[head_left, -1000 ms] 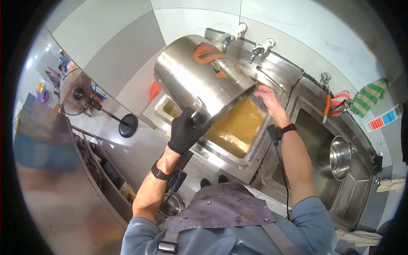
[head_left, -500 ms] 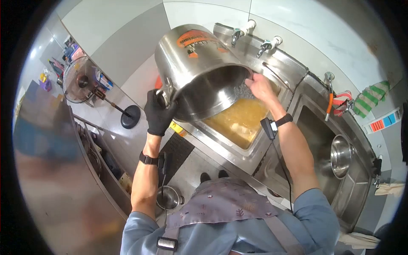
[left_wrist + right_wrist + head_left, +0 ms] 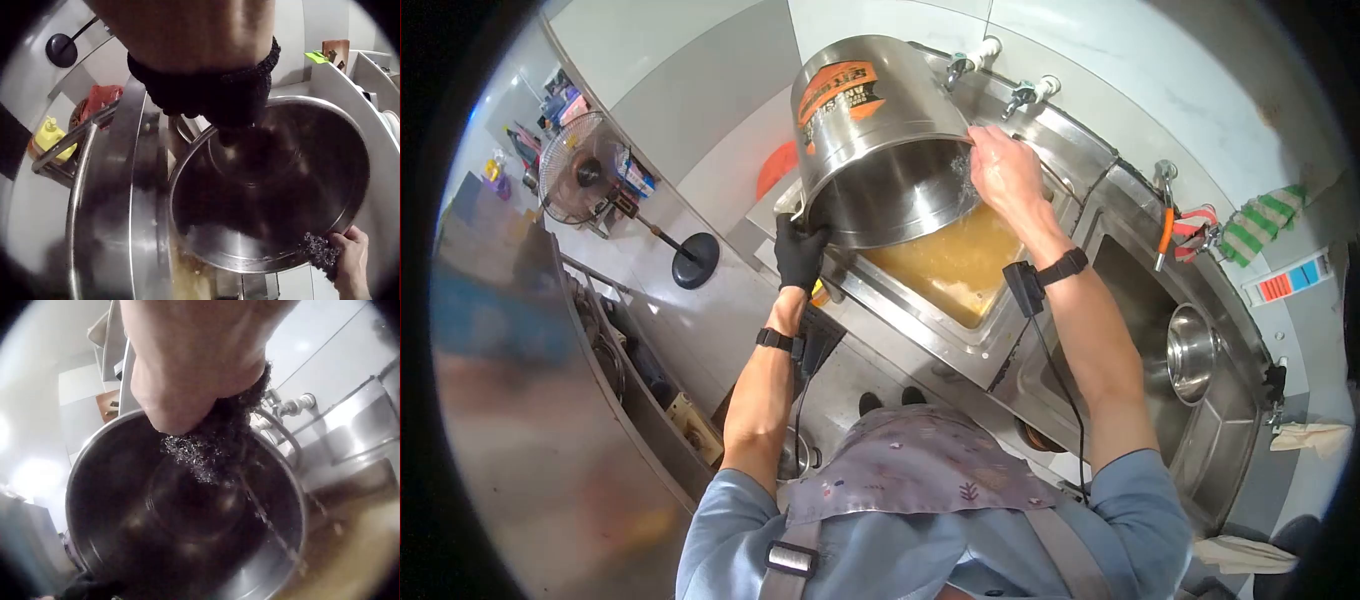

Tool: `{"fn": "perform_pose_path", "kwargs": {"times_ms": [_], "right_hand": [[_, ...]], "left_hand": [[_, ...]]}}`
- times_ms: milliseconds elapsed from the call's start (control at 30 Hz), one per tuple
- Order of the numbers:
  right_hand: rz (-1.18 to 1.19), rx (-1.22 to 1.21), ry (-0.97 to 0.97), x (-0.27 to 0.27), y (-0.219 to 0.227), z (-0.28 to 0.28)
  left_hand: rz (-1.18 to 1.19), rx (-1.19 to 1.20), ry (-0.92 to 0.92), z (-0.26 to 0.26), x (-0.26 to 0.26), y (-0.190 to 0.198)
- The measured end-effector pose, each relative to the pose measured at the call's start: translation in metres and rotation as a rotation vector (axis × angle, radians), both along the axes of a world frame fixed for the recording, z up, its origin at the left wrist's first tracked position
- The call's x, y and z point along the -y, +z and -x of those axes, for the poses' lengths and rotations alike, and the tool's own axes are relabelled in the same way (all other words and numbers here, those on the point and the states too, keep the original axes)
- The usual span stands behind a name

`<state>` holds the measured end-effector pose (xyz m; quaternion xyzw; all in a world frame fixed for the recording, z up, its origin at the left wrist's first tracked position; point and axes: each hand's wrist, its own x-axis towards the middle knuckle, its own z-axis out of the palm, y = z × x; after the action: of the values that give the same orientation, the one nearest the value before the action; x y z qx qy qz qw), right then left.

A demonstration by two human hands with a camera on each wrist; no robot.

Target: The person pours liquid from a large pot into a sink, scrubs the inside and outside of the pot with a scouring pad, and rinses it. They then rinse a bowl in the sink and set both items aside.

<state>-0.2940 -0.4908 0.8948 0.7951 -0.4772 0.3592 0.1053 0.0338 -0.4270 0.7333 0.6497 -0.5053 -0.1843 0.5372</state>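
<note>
Large steel stockpot (image 3: 880, 130), tipped over the murky yellow sink basin (image 3: 960, 262), empty (scrubbing unfinished): gloved left hand (image 3: 800, 255) grips its rim, right hand (image 3: 1000, 170) clutches a steel-wool scourer (image 3: 219, 444)

Large pale wall tiles (image 3: 700, 80) stand behind a long steel sink unit (image 3: 1100, 200). Two taps (image 3: 1020, 97) are fixed on the wall above the sink unit. A striped green cloth (image 3: 1260, 225) hangs beside it. Left of the sink unit, a standing fan (image 3: 580, 180) is on the glossy grey floor (image 3: 700, 330).
</note>
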Motion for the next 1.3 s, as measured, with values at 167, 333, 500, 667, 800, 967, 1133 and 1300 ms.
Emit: {"fn": "perform_pose_path", "kwargs": {"times_ms": [167,333,500,667,800,967,1133,1300], "right_hand": [[0.024,-0.161,-0.027,-0.005,0.031,-0.031],[0.066,-0.26,0.08,-0.013,0.063,-0.065],[0.108,-0.344,0.119,-0.021,0.089,-0.106],[0.021,-0.302,0.184,-0.02,0.1,-0.153],[-0.103,-0.229,0.206,-0.021,0.108,-0.191],[-0.221,-0.156,0.196,-0.016,0.122,-0.202],[-0.256,-0.085,0.261,0.0,0.127,-0.2],[-0.233,0.249,0.379,0.012,0.122,-0.178]], "left_hand": [[0.026,-0.106,0.008,-0.009,0.011,-0.031],[-0.014,-0.229,0.036,-0.021,0.015,-0.028],[-0.133,0.006,0.289,-0.038,0.004,-0.021],[0.094,-0.225,-0.039,-0.017,-0.028,0.04],[0.085,-0.06,-0.51,0.048,-0.016,0.08],[0.244,-0.361,-0.44,0.102,0.023,0.072],[0.321,-0.296,-0.236,0.107,0.025,0.099],[0.257,-0.159,-0.06,0.082,0.003,0.15]]}}
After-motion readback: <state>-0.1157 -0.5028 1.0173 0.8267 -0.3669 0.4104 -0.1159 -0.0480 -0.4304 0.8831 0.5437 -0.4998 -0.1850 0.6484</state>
